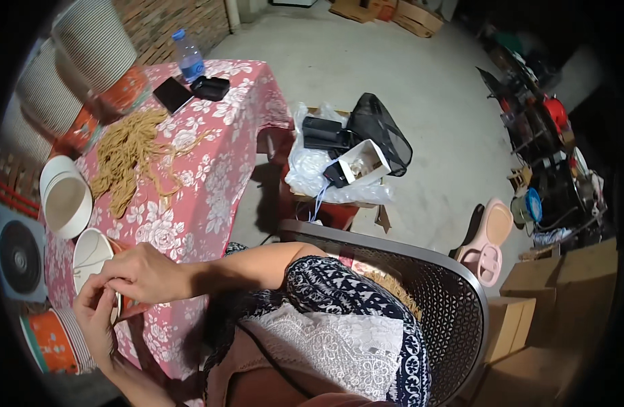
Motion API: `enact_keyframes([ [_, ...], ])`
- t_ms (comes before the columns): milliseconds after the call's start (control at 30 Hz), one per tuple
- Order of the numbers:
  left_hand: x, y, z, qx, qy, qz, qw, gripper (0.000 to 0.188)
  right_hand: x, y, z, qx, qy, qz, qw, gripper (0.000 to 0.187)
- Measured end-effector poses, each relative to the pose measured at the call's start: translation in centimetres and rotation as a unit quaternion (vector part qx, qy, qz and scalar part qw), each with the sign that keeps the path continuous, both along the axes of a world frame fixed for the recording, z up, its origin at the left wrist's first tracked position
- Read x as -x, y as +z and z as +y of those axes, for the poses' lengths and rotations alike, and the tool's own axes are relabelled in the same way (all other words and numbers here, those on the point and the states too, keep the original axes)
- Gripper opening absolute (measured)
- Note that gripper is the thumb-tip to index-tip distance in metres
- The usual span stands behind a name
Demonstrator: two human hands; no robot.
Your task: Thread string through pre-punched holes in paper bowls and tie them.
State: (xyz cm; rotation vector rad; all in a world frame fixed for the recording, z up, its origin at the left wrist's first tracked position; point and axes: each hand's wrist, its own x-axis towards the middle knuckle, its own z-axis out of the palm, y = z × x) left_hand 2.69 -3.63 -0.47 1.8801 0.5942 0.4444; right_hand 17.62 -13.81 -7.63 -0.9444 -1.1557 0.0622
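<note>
Over the near left edge of the table, my right hand (144,273) and my left hand (95,313) meet with their fingertips pinched together. Whatever lies between the fingers is too small or too hidden to make out. Right behind and under them is a white paper bucket (88,245) with an orange outside, partly covered by my hands. Thin dark lines, perhaps strands, show across its inside. Farther back on the table stand nested white paper buckets (66,203), tilted with the mouth toward me. Beside these spreads a loose pile of tan yarn cords (125,152).
Tall bucket stacks (95,44) rise at the back left. A water bottle (188,57), a flat black item (172,95) and a black case (210,88) sit on the flowered tablecloth (210,176). A fan-like box (19,247) stands left; cardboard boxes (563,285) lie right.
</note>
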Motion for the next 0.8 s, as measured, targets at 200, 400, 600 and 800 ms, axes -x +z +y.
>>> enact_keyframes([
  [200, -0.7, -0.1, 2.3, 0.072, -0.064, 0.026, 0.995, 0.023, -0.5, -0.4, 0.4, -0.05, 0.04, 0.044, 0.997, 0.016],
  [400, -0.5, -1.5, 4.0, 0.068, -0.063, 0.022, 0.995, 0.025, -0.4, -1.2, 1.7, -0.024, 0.077, 0.084, 0.993, 0.01],
  [600, -0.1, -1.0, 5.2, 0.055, -0.087, 0.063, 0.993, 0.023, -1.5, -0.7, 1.0, -0.027, 0.056, 0.008, 0.998, 0.014],
  [800, 0.6, -1.2, 5.6, 0.04, -0.103, 0.061, 0.992, 0.022, -3.4, -0.2, -2.0, 0.052, -0.019, -0.177, 0.983, 0.013],
])
